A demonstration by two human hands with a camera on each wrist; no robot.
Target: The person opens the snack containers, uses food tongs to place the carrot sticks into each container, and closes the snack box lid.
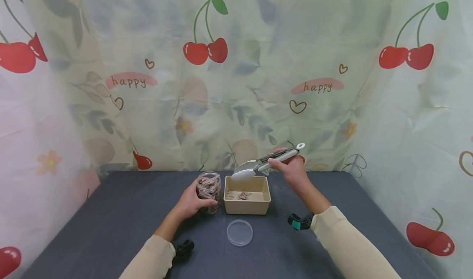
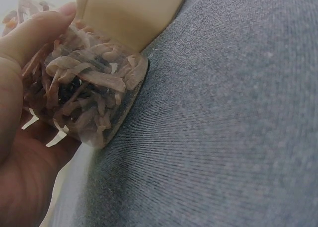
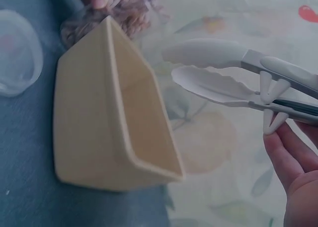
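My left hand (image 1: 190,201) grips a clear jar (image 1: 209,190) filled with pinkish-brown dried strips (image 2: 84,83); thumb and fingers wrap its side, and its base is at the table. My right hand (image 1: 293,170) holds a pair of white and grey tongs (image 1: 264,164) by the handles, the heads pointing left over a beige rectangular box (image 1: 247,207). In the right wrist view, a narrow gap shows between the tong heads (image 3: 213,83), with nothing between them. A few strips (image 1: 244,195) lie on the floor of the box, close right of the jar.
A clear round lid (image 1: 239,232) lies on the dark grey tabletop (image 1: 122,221) in front of the box. Behind and beside the table hangs a cherry-printed curtain (image 1: 236,106). Black bands (image 1: 300,221) show at both wrists.
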